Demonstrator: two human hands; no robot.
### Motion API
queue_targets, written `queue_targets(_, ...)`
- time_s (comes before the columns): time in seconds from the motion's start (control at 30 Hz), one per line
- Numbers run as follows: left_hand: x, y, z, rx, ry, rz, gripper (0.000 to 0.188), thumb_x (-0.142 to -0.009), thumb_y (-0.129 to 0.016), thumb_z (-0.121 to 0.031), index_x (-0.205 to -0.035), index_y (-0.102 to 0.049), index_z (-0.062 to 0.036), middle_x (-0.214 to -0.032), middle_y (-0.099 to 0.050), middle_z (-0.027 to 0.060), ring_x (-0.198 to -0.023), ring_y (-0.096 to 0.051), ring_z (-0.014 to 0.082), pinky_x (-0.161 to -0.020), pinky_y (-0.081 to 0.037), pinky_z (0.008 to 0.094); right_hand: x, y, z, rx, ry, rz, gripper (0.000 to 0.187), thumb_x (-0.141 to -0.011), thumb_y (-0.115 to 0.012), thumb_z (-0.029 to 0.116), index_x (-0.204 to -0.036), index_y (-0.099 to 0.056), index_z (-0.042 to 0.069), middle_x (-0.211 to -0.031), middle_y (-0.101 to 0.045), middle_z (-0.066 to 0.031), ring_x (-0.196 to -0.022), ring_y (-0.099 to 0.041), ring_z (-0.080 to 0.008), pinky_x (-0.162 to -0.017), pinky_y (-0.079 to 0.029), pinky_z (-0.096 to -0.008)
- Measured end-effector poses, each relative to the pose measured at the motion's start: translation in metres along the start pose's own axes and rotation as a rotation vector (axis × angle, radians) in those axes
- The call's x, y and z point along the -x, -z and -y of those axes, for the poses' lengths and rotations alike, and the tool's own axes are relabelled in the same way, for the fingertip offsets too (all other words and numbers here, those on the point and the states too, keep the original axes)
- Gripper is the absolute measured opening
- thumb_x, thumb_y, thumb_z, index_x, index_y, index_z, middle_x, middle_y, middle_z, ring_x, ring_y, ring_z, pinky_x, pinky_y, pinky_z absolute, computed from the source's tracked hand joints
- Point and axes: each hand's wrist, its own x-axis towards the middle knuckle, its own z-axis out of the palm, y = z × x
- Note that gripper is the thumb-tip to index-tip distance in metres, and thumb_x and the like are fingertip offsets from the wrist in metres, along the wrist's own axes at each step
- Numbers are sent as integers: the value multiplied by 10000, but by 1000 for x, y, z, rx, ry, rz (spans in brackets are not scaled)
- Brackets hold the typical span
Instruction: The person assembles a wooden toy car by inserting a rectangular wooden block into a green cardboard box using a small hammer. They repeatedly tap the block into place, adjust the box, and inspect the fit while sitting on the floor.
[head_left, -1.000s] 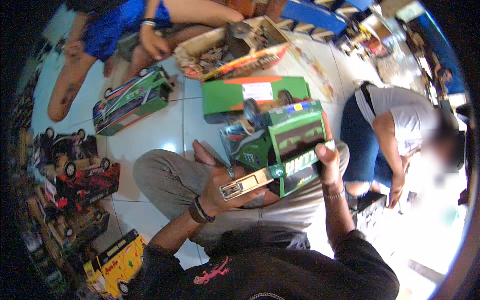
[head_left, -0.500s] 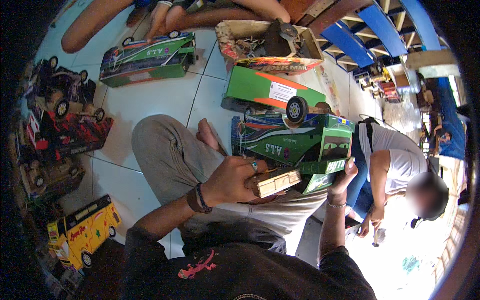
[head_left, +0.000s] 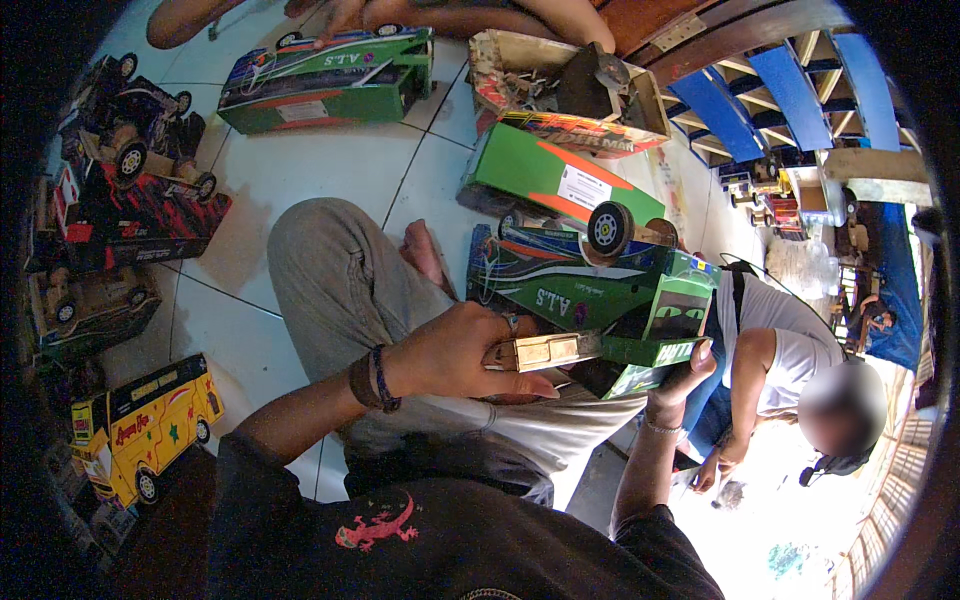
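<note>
Head: left grip (head_left: 445, 355) holding tan piece (head_left: 546, 351), right grip (head_left: 680, 384) holding bus (head_left: 580, 282); box (head_left: 545, 178) edge beyond.

The near green bus (head_left: 575, 280) has white letters on its side and end. The far green bus (head_left: 325, 88) has some too. The yellow bus (head_left: 150, 425) has curly red writing. The open box (head_left: 590, 136) has big letters. Print on the white sticker (head_left: 584, 188) is too tiny.

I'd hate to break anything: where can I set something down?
Bare tiles show between the far green bus, the raised knee and the red-black toy; another bare patch lies between that knee and the yellow bus. It's crowded along the left edge, where toy vehicles bunch, and around the open box.
</note>
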Motion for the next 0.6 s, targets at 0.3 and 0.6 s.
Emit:
queue_targets(0.3, 1, 1, -1, -64, -40, -41, 559, -811, -787, -571, -1032, -718, -62, -692, -666, 168, -674, -691, 359, -613, -524, 426, 4, 5, -1, -39, -94, -67, 832, -877, -635, 454, -1550, -347, 58, -1245, -636, -115, -1070, -637, -262, -968, -500, -401)
queue_targets(0.6, 7, 0, 7, -96, -92, -56, 516, -799, -815, -492, -1049, -701, -55, -690, -661, 160, -672, -698, 341, -606, -530, 420, 3, -10, 0, -88, -7, -118, 633, -902, -628, 531, -1229, -623, -11, -1066, -712, -132, -886, -692, -243, -803, -559, -352)
